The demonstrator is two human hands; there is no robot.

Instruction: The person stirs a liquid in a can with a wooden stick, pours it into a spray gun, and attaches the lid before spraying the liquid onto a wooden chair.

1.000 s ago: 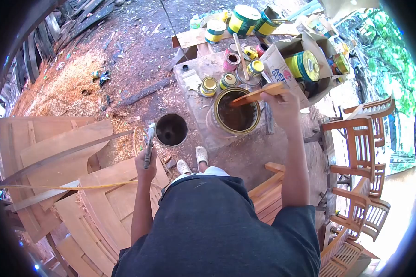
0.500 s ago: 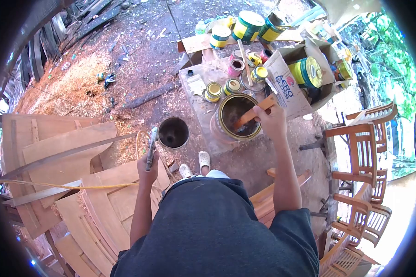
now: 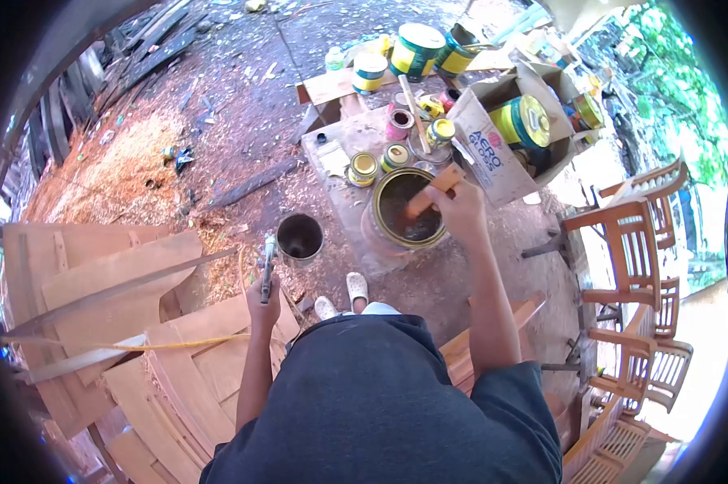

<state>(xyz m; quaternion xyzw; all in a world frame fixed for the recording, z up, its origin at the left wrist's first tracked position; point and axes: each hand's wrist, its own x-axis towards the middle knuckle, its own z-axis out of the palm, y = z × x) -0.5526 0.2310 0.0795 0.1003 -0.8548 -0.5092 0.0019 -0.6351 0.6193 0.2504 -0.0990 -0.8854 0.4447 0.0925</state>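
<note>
My right hand grips a flat wooden stick, its lower end inside a large open can. The can stands on a low, stained table, and dark liquid shows inside it. My left hand is closed around a metal spray gun. Right by the gun is an open, dark-lined cup; it looks joined to the gun, though the joint is hard to make out. A yellow hose runs up to my left hand from the left.
Small cans and a cardboard box of cans share the table. Larger cans stand behind. Wooden panels lie at left, wooden chairs at right. Wood shavings cover the ground.
The stick has shifted slightly inside the large can, still in my right hand. My left hand keeps its hold on the spray gun. The whole view has moved a little.
</note>
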